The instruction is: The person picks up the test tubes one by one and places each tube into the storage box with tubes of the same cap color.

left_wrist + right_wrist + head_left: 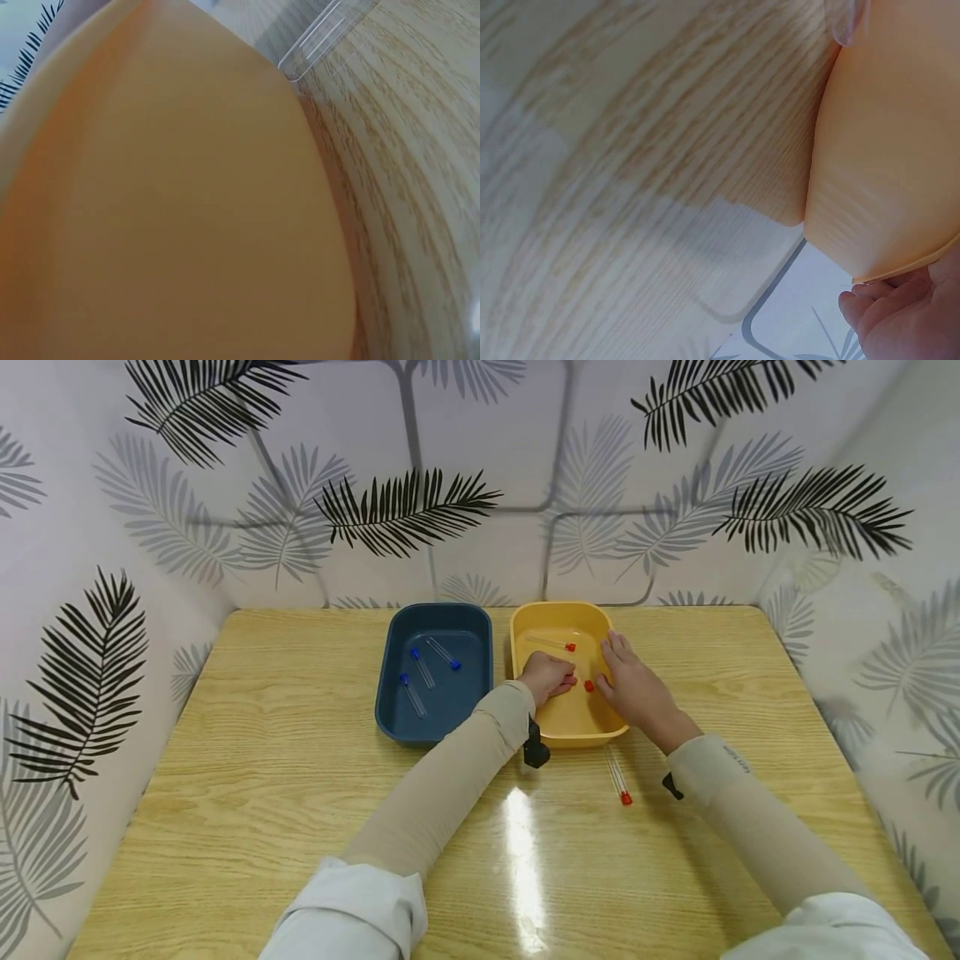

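In the head view, my left hand reaches into the yellow bin with its fingers curled. A red cap shows just right of these fingers; the body of its clear tube is hidden by the hand, which appears to grip it. My right hand lies over the bin's right rim with fingers extended, the thumb toward the inside. The right wrist view shows this hand at the bin's rim. Another red-capped tube lies inside the bin, toward the back.
A red-capped clear tube lies on the wooden table in front of the yellow bin. To the left stands a dark blue bin holding three blue-capped tubes. A leaf-patterned backdrop rises behind the table.
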`<state>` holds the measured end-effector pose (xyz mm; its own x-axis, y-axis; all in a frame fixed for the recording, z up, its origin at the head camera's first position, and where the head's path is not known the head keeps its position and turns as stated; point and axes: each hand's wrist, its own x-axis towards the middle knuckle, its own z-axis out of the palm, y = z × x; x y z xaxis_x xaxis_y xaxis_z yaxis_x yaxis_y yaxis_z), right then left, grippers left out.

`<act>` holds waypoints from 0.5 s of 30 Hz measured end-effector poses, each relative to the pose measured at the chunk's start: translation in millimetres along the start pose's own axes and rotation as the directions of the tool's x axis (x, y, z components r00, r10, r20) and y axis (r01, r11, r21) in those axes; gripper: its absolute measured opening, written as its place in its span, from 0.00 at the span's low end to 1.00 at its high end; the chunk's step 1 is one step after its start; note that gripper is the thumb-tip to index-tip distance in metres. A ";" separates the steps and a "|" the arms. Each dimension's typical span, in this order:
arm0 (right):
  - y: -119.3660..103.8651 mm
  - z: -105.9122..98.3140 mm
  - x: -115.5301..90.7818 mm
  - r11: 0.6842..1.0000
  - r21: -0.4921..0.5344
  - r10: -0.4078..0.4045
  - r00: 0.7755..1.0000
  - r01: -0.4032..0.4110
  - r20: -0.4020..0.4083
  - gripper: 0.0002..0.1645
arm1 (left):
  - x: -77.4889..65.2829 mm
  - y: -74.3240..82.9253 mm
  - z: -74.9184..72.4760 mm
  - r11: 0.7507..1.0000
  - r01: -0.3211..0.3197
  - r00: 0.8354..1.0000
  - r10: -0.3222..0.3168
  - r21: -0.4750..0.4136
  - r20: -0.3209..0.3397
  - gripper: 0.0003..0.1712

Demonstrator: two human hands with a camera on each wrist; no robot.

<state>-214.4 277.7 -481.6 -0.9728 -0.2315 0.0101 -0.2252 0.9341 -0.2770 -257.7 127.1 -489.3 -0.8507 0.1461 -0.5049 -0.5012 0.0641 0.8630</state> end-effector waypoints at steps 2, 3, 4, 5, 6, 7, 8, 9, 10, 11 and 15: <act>0.3 0.2 0.1 1.000 0.002 0.001 1.000 -0.001 -0.001 0.38 | -0.2 0.0 -0.1 1.000 -0.005 1.000 0.005 0.000 0.005 0.12; 0.2 0.2 0.0 1.000 0.001 0.001 1.000 -0.001 -0.001 0.38 | -0.2 0.2 -0.2 1.000 -0.004 1.000 0.004 0.003 0.004 0.12; 0.0 0.0 0.0 1.000 0.001 0.001 1.000 -0.001 -0.003 0.38 | -0.3 0.4 -0.3 1.000 -0.004 1.000 0.004 0.005 0.003 0.12; -0.2 -0.2 -0.1 1.000 0.000 0.002 1.000 -0.002 -0.005 0.38 | -0.3 0.6 -0.4 1.000 -0.004 1.000 0.004 0.007 0.002 0.12; -0.3 -0.5 -0.2 1.000 0.002 0.003 1.000 -0.003 -0.005 0.38 | -0.3 0.7 -0.5 1.000 -0.002 1.000 0.002 0.009 0.001 0.12; -0.6 -0.6 -0.2 1.000 0.004 0.002 1.000 -0.002 -0.007 0.38 | -0.3 0.8 -0.6 1.000 -0.001 1.000 0.001 0.011 0.000 0.12; -0.8 -0.8 -0.2 1.000 0.007 0.002 1.000 -0.002 -0.007 0.38 | -0.3 0.9 -0.6 1.000 -0.001 1.000 0.001 0.013 -0.002 0.12; -0.7 -0.7 -0.1 1.000 0.010 0.002 1.000 -0.001 -0.007 0.38 | -0.4 1.0 -0.5 1.000 0.001 1.000 -0.001 0.017 -0.003 0.11; -0.6 -0.6 -0.1 1.000 0.015 0.002 1.000 -0.002 -0.007 0.38 | -0.4 1.0 -0.5 1.000 0.002 1.000 -0.002 0.021 -0.004 0.11; -0.4 -0.4 0.0 1.000 0.019 0.002 1.000 -0.002 -0.007 0.38 | -0.4 1.0 -0.5 1.000 0.003 1.000 -0.003 0.024 -0.005 0.11; 0.4 0.5 0.3 1.000 0.025 -0.001 1.000 0.001 -0.009 0.38 | -0.6 1.1 -0.7 0.999 0.006 1.000 -0.006 0.054 0.000 0.11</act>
<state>-214.7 277.8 -482.2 -0.9730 -0.2298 0.0186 -0.2247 0.9268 -0.3008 -257.9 126.4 -488.1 -0.8478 0.1453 -0.5100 -0.4968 0.1184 0.8597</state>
